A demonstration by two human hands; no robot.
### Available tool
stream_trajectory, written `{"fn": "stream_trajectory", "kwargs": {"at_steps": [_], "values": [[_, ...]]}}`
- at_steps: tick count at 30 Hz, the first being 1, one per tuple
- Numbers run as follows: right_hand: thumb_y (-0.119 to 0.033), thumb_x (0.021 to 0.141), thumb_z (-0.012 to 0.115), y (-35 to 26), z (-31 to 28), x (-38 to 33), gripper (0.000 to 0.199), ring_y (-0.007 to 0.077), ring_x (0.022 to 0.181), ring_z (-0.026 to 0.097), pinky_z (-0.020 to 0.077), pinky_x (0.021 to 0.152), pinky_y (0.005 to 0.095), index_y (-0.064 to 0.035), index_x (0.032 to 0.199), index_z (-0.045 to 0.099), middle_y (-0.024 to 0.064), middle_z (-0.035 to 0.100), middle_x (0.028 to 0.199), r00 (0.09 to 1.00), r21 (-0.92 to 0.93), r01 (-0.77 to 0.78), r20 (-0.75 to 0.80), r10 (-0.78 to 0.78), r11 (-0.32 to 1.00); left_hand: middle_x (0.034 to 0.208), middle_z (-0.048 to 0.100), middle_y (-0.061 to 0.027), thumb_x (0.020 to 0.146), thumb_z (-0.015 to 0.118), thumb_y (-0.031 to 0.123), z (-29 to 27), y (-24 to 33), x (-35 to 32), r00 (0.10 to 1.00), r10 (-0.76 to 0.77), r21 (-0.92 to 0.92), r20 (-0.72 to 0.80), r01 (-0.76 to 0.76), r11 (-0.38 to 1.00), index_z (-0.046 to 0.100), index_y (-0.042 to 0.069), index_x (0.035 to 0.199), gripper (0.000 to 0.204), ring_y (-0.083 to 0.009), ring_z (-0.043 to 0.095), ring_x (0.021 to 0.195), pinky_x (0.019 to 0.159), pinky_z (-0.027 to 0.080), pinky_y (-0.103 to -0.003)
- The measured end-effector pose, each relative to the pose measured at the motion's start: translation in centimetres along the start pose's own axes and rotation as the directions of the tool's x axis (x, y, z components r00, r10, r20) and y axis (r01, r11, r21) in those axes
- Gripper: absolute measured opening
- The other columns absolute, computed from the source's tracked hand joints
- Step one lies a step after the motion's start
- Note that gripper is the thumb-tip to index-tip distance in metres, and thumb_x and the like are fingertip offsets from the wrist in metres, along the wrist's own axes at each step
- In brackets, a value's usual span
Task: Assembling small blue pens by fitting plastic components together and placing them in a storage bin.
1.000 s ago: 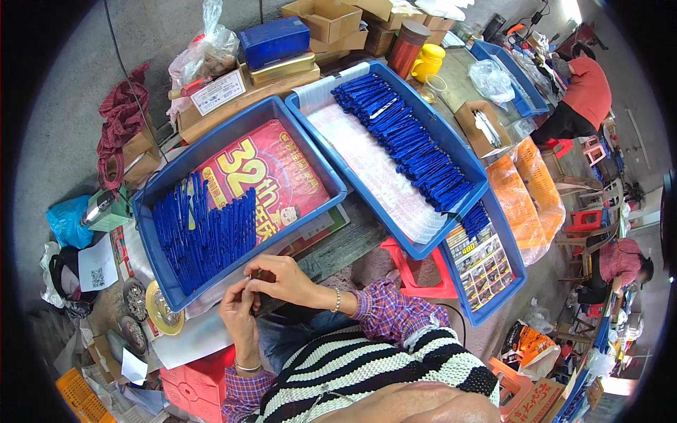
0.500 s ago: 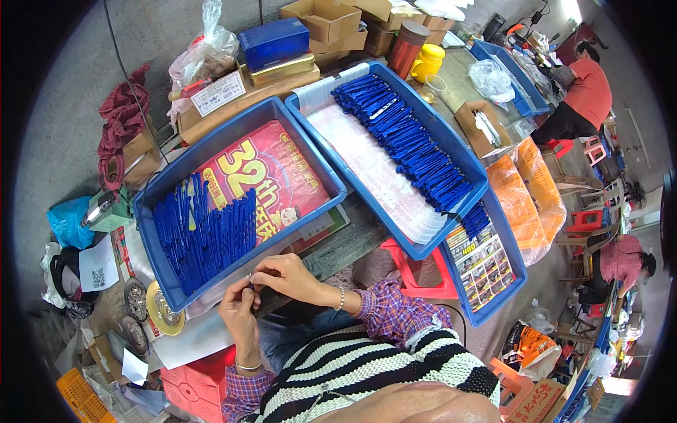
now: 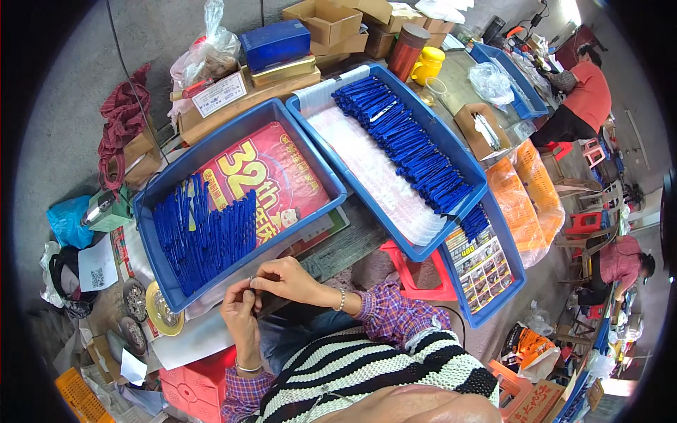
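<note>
My left hand [image 3: 241, 314] and my right hand [image 3: 288, 279] meet at the fingertips just in front of the left blue tray [image 3: 169, 299]. Both are closed in a pinch around something tiny between them, mostly hidden by the fingers. Inside that tray, slim blue stick-like pieces [image 3: 204, 243] lie side by side in a dense layer, partly over a red printed sheet [image 3: 271, 158]. A second blue tray [image 3: 423, 248], to the right, has a long row of similar blue pieces [image 3: 402, 144] on a whitish liner [image 3: 374, 176].
Round dishes of small metal parts [image 3: 135, 299], one in a yellow dish [image 3: 168, 326], stand left of my hands. A red stool [image 3: 423, 278] and a third blue tray [image 3: 518, 282] are at the right. Boxes [image 3: 324, 21] line the back; two people [image 3: 589, 88] work farther right.
My hands stay almost in place, with only a slight shift of the fingers at the pinch. The trays and the blue pieces have not moved.
</note>
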State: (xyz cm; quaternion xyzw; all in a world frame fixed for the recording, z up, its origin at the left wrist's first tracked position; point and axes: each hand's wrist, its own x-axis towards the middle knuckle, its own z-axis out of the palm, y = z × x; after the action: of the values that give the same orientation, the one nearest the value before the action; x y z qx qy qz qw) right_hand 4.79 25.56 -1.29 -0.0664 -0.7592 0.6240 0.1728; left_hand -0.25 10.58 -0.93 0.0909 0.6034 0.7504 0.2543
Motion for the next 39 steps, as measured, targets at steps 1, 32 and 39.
{"fn": "stream_trajectory", "kwargs": {"at_steps": [1, 32, 39], "values": [[-0.025, 0.081, 0.064, 0.1, 0.0, 0.0, 0.028, 0.0284, 0.058, 0.06, 0.0448, 0.053, 0.035, 0.0023, 0.077, 0.061, 0.0164, 0.059, 0.064, 1.0, -0.001, 0.001, 0.001, -0.001, 1.0, 0.077, 0.058, -0.0034, 0.088, 0.056, 0.004, 0.1, 0.1, 0.0, 1.0, -0.004, -0.008, 0.0, 0.004, 1.0, 0.059, 0.001, 0.1, 0.013, -0.008, 0.049, 0.06, 0.052, 0.036, -0.019], [0.012, 0.074, 0.044, -1.4, -2.8, -5.4, 0.025, 0.0165, 0.065, 0.053, 0.0429, 0.059, 0.0289, 0.0003, 0.089, 0.06, 0.0078, 0.052, 0.072, 0.983, 0.119, -0.048, 0.182, 0.025, 0.992, 0.082, 0.059, -0.0065, 0.088, 0.055, 0.004, -0.5, 0.1, -0.8, 0.999, -0.041, -0.063, 0.031, 0.043, 0.997, 0.057, 0.002, 0.103, 0.015, -0.0086, 0.049, 0.06, 0.053, 0.038, -0.019], [0.012, 0.068, 0.047, 0.0, -1.9, -8.3, 0.027, 0.0244, 0.068, 0.059, 0.0468, 0.06, 0.0328, 0.0005, 0.088, 0.062, 0.0124, 0.058, 0.076, 0.919, 0.066, -0.014, 0.394, -0.014, 0.998, 0.082, 0.06, -0.0065, 0.087, 0.055, 0.003, -0.6, 0.0, -0.9, 0.998, -0.061, -0.02, 0.033, 0.061, 0.998, 0.059, 0.003, 0.1, 0.013, -0.0085, 0.049, 0.058, 0.051, 0.037, -0.019]]}}
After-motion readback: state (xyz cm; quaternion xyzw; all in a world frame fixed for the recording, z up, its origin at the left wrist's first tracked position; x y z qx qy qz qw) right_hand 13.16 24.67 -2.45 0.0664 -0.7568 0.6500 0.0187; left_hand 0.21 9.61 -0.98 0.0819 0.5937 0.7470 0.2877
